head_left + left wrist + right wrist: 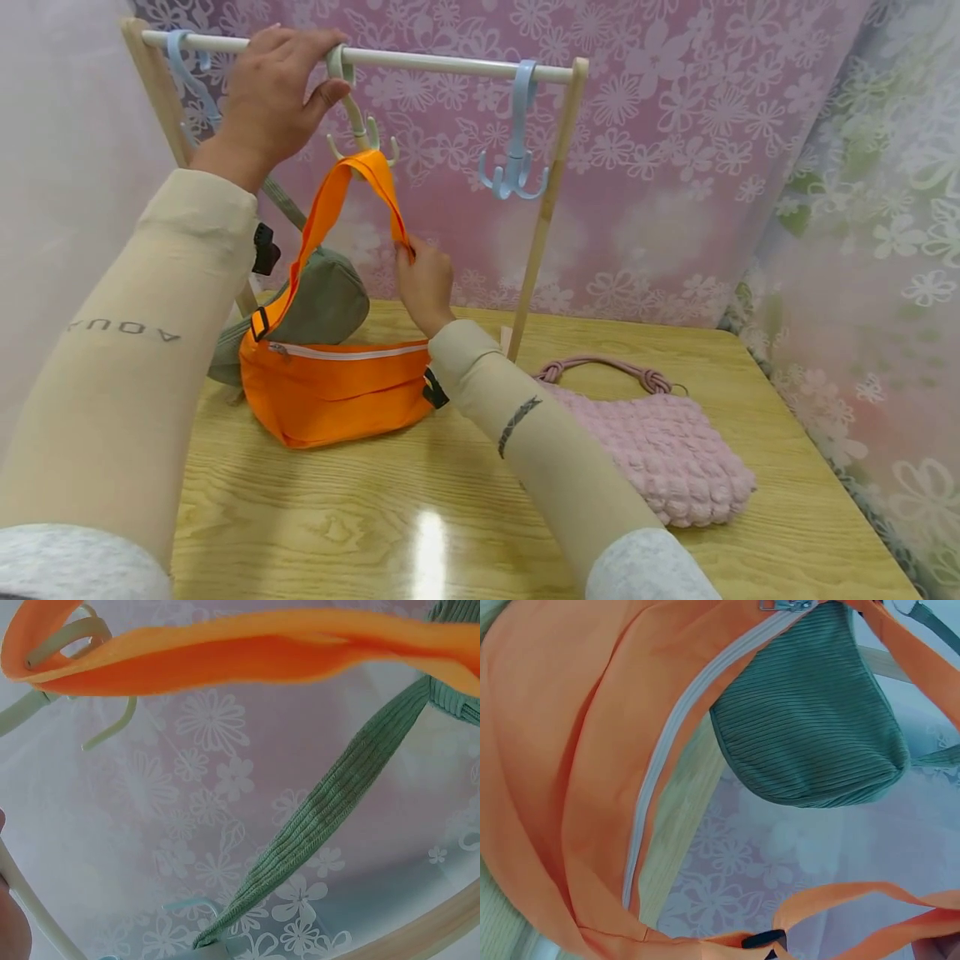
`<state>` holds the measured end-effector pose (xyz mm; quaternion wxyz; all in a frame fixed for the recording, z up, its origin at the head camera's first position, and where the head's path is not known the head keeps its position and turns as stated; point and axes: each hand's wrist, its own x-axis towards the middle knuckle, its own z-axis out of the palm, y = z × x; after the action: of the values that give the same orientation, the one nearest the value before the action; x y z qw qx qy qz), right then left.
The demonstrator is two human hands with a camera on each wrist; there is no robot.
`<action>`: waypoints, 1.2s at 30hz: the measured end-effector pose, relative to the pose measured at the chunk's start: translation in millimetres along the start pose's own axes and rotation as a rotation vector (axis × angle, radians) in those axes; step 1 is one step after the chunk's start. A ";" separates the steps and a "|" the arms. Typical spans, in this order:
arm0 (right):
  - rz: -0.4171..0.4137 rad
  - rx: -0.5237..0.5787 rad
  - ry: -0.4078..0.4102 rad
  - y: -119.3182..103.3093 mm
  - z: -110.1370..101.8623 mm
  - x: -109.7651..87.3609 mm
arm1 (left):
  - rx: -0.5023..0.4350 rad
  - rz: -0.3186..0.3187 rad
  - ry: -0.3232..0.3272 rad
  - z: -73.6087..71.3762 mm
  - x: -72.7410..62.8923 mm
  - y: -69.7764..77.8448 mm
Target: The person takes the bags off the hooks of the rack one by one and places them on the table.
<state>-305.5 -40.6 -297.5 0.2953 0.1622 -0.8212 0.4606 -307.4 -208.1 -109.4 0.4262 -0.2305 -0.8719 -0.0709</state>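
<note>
An orange waist bag (pixel 337 396) with a white zipper touches the wooden table, its strap (pixel 322 208) looped up over a pale green multi-prong hook (pixel 362 133). My right hand (pixel 427 283) pinches the right side of that strap, below the hook. Up on the white rail (pixel 435 62), my left hand (pixel 273 96) grips the rod right beside the hook's top loop, thumb below and fingers above. In the left wrist view the orange strap (pixel 225 652) runs across the hook's prongs (pixel 112 727). The right wrist view shows the bag's body (pixel 570 772) close up.
Behind the orange bag hangs a green corduroy bag (pixel 322 300), its strap going up to a blue hook (pixel 191 75) at left. Another blue hook (pixel 516 158) hangs at the rail's right end. A pink quilted handbag (pixel 667 450) lies on the table (pixel 360 517) at right.
</note>
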 end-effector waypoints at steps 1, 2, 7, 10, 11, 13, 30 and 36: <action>-0.006 0.011 0.007 0.1 -1.6 0.3 | -0.006 -0.004 0.003 0.4 0.1 0.3; -0.014 0.022 0.012 0.2 -3.1 0.8 | -0.013 -0.010 0.004 0.7 0.3 0.6; -0.037 0.027 0.045 0.4 -10.5 5.4 | -0.040 -0.048 0.000 1.8 0.7 2.8; -0.037 0.027 0.058 -2.4 -16.4 9.4 | -0.040 -0.067 -0.005 2.2 0.8 4.0; -0.034 0.029 0.058 -4.0 -18.7 10.8 | -0.039 -0.072 -0.004 2.3 0.8 4.3; -0.029 0.028 0.055 -7.9 -23.6 13.5 | -0.042 -0.074 0.001 3.0 0.9 4.5; -0.028 0.081 0.032 -31.7 -52.0 27.2 | -0.047 -0.082 0.018 6.9 0.7 7.2; -0.050 0.080 0.035 -36.6 -62.3 30.0 | -0.047 -0.082 0.024 7.9 0.4 6.9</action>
<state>-288.1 -6.5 -229.3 0.3145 0.1861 -0.7926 0.4882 -310.1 -199.3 -114.5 0.4277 -0.2039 -0.8735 -0.1114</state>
